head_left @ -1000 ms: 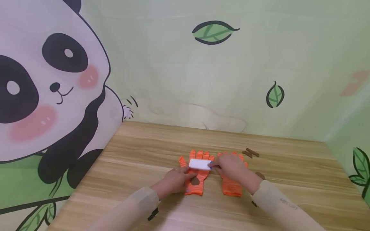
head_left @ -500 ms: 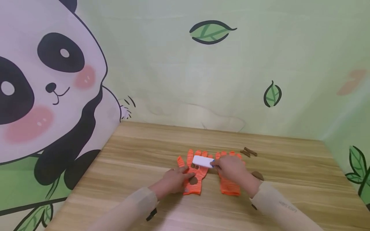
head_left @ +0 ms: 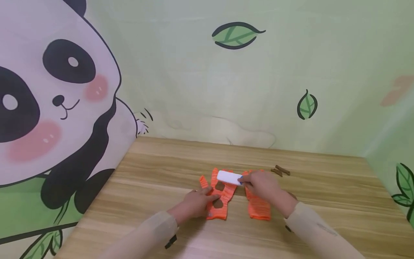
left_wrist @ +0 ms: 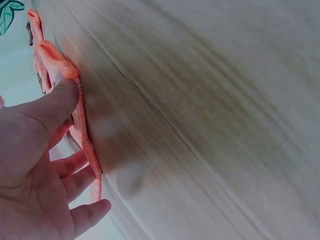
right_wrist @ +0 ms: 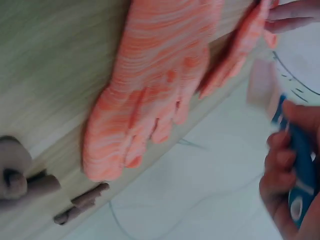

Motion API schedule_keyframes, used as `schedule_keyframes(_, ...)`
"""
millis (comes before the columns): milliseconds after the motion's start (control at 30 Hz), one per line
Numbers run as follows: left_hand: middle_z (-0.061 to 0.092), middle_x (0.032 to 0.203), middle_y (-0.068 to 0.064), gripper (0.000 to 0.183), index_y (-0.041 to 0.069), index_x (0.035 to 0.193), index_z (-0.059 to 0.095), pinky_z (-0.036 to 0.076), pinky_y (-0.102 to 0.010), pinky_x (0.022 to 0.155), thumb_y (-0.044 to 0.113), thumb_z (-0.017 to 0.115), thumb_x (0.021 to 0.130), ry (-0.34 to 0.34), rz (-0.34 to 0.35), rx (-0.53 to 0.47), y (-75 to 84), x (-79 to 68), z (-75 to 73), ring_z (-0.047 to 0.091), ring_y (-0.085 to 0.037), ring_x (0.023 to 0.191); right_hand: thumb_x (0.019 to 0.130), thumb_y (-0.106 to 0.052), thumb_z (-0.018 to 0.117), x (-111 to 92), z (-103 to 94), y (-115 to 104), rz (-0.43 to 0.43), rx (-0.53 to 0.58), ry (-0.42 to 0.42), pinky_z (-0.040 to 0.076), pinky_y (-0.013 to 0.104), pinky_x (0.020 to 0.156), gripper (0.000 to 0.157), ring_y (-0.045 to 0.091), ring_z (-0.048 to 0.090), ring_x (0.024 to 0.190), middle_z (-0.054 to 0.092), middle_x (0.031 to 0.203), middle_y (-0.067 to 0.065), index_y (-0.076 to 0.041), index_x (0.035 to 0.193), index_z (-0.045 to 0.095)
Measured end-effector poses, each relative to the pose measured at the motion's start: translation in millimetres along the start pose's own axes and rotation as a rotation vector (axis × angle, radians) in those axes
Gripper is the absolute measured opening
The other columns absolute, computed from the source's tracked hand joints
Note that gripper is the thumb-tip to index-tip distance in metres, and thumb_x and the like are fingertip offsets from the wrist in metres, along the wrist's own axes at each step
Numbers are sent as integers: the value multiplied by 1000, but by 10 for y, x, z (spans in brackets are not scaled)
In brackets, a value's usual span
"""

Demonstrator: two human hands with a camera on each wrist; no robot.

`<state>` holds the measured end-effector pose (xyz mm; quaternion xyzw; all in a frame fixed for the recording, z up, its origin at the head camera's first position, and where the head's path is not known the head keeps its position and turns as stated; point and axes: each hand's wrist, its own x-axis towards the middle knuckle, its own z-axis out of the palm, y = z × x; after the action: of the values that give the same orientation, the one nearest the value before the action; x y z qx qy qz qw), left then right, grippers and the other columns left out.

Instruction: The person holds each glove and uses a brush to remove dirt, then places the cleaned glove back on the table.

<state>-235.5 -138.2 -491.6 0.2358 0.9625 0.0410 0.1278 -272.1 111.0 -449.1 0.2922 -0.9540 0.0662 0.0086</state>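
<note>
Two orange striped knit gloves lie side by side on the wooden table. My left hand (head_left: 197, 203) rests on the left glove (head_left: 221, 215), fingers fairly straight; in the left wrist view its thumb touches the orange fabric (left_wrist: 60, 62). Brown patches (head_left: 218, 203) show on that glove's palm. My right hand (head_left: 263, 185) grips the blue handle (right_wrist: 300, 165) of a brush with a white head (head_left: 229, 177). This head is over the left glove's fingers; whether it touches them I cannot tell. My right forearm and hand partly cover the right glove (head_left: 260, 210).
Brown stick-like pieces (head_left: 282, 170) lie beyond the right glove. A rounded brown lump (right_wrist: 12, 155) is near them, mostly hidden by my right arm in the head view. The table (head_left: 168, 158) meets a green printed backdrop (head_left: 181, 90) behind.
The brush in my right hand has moved off the left glove's palm, up and slightly right toward its fingers, uncovering a brown patch. My left hand stays in place.
</note>
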Motion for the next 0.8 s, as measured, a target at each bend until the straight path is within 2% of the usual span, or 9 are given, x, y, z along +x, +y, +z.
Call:
schedule_keyframes(133,47,159,-13,64,27,149,55,48,-51,110,31,79,90,-9,-12,-7,4,1,-2,52,-33,143,94,-15,74,-13,-28,16,-51,46,-44,25,19,51,21,3,38,56,75,82,-2,-21,113,81)
schedule_keyframes(267,48,159,-13,62,25,148,57,48,-52,110,29,79,90,7,1,-2,6,-1,-10,53,-33,142,97,-12,69,-15,-52,41,-10,80,-16,19,20,50,23,6,29,53,68,71,0,-14,118,79)
schedule_keyframes(433,48,158,-15,63,25,149,56,48,-53,110,29,79,90,14,15,-2,0,7,-20,52,-33,143,94,-16,73,4,-62,42,-55,66,-50,30,18,52,20,3,43,58,76,83,0,-19,113,81)
schedule_keyframes(533,47,159,-15,64,24,149,55,47,-53,111,30,79,90,3,3,-3,-7,7,-27,51,-33,144,95,-15,72,38,-40,33,-50,53,-82,29,18,53,21,5,42,58,74,79,0,-19,114,80)
schedule_keyframes(633,48,159,-14,64,24,149,55,47,-53,112,30,79,90,0,-1,1,-11,4,-34,51,-33,144,97,-14,69,76,-25,32,0,16,-61,24,20,50,25,9,39,56,72,79,4,-17,120,78)
schedule_keyframes(700,48,158,-14,64,24,149,55,47,-54,112,29,79,90,3,5,3,-11,2,-35,52,-33,143,97,-14,69,91,-28,47,20,-27,-18,28,20,49,25,10,50,58,76,86,5,-17,120,78)
schedule_keyframes(800,48,158,-15,64,24,148,56,47,-54,112,31,80,89,10,16,-4,-16,0,-23,51,-33,143,95,-12,71,98,-46,79,-10,17,5,33,21,51,23,13,57,62,80,96,6,-15,116,80)
